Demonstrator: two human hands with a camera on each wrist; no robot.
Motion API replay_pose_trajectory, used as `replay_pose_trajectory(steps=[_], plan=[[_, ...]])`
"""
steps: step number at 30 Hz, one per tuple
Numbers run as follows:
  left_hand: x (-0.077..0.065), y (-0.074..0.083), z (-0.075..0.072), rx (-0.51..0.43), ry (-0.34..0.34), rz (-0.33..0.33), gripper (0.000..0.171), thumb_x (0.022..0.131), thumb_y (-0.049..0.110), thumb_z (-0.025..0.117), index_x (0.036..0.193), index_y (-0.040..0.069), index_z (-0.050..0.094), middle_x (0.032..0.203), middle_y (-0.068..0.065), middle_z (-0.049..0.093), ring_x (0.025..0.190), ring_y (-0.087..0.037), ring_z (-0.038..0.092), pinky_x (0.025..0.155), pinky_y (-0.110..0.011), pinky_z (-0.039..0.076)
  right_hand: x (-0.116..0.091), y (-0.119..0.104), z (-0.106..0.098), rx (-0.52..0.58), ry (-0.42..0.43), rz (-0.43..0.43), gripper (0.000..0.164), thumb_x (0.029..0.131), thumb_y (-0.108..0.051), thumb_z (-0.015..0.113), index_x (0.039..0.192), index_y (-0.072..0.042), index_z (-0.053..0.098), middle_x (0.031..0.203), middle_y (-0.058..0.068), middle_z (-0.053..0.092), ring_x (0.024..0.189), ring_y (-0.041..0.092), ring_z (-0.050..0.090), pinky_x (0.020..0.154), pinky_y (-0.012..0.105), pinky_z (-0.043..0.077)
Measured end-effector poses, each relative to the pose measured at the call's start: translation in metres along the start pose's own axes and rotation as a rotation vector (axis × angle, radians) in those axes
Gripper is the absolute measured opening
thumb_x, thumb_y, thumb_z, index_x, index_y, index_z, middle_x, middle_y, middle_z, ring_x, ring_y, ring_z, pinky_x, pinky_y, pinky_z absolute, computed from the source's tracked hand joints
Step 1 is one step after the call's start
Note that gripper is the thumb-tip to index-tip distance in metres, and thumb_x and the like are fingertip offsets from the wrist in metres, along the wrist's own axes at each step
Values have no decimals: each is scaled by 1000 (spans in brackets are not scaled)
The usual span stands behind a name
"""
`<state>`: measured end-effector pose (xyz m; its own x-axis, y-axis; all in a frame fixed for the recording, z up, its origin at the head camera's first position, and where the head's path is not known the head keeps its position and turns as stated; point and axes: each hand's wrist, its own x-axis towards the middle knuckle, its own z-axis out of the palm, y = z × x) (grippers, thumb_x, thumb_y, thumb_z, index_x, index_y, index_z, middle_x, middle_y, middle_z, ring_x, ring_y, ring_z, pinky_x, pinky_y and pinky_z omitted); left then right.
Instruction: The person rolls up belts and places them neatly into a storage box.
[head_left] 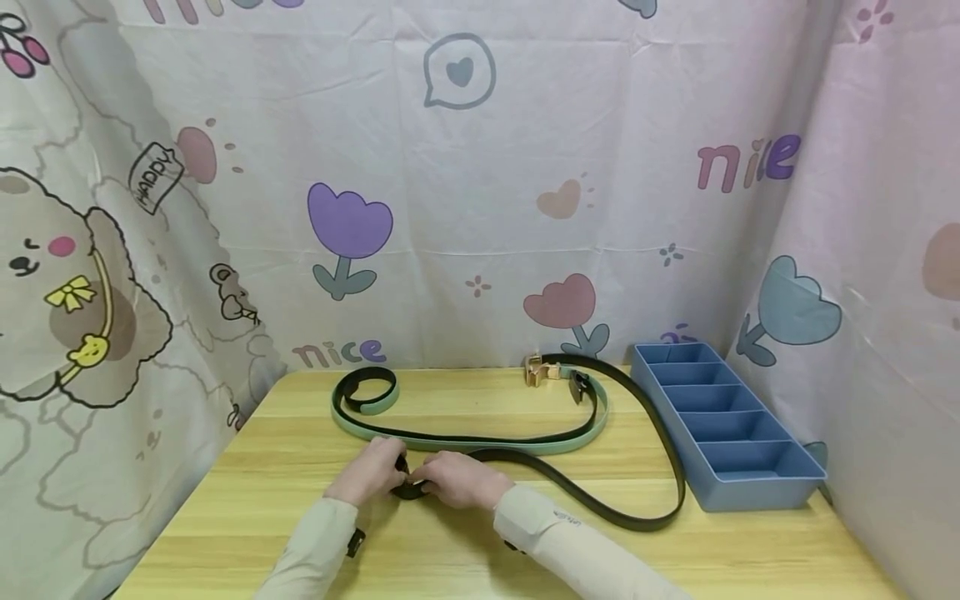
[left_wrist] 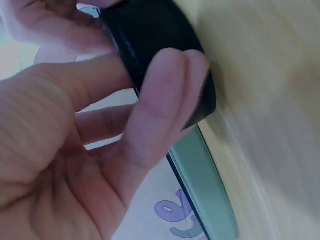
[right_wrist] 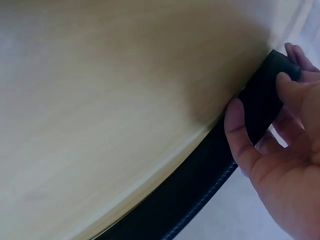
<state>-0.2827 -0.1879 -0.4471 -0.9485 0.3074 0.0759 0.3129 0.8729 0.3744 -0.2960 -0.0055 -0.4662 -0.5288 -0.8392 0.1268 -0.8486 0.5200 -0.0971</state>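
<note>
- I see the black belt [head_left: 646, 524] held just left of the desk's [head_left: 247, 500] middle, its length sweeping toward the right edge and back to the far edge.
- My left hand's [head_left: 372, 472] grip pinches that belt.
- My right hand's [head_left: 459, 481] grip pinches it too, just beside.
- Beyond, I have a green belt [head_left: 562, 447], one end coiled near the far left corner.
- A gold buckle [head_left: 534, 371] sits by the far edge; a blue tray [head_left: 761, 493] lines the right edge.

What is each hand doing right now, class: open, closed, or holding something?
Left hand: closed, holding the black belt.
Right hand: closed, pinching the same black belt.
</note>
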Motion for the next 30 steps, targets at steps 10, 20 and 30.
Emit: replay_pose_trajectory(steps=[10, 20, 30], plan=[[0, -5, -6, 6, -47, 160, 23, 71, -11, 58, 67, 11, 63, 63, 5, 55, 56, -10, 46, 52, -23, 37, 5, 4, 2, -45, 41, -40, 36, 93, -3, 62, 121, -24, 70, 101, -8, 70, 91, 2, 64, 79, 11, 47], [0, -2, -7, -99, -119, 115, 14, 78, 18, 80, 69, 17, 70, 60, 9, 60, 49, -7, 50, 50, -25, 41, 10, 10, 5, -42, 48, -41, 31, 93, 0, 60, 109, -24, 74, 90, -9, 66, 78, -2, 54, 73, 9, 43], [0, 5, -2, -62, -45, 117, 32, 64, 2, 87, 88, 10, 67, 74, 3, 61, 71, -15, 53, 64, -34, 47, 9, 13, 5, 32, 152, -80, 38, 86, 4, 66, 114, -21, 69, 96, -7, 69, 85, -1, 60, 79, 10, 46]])
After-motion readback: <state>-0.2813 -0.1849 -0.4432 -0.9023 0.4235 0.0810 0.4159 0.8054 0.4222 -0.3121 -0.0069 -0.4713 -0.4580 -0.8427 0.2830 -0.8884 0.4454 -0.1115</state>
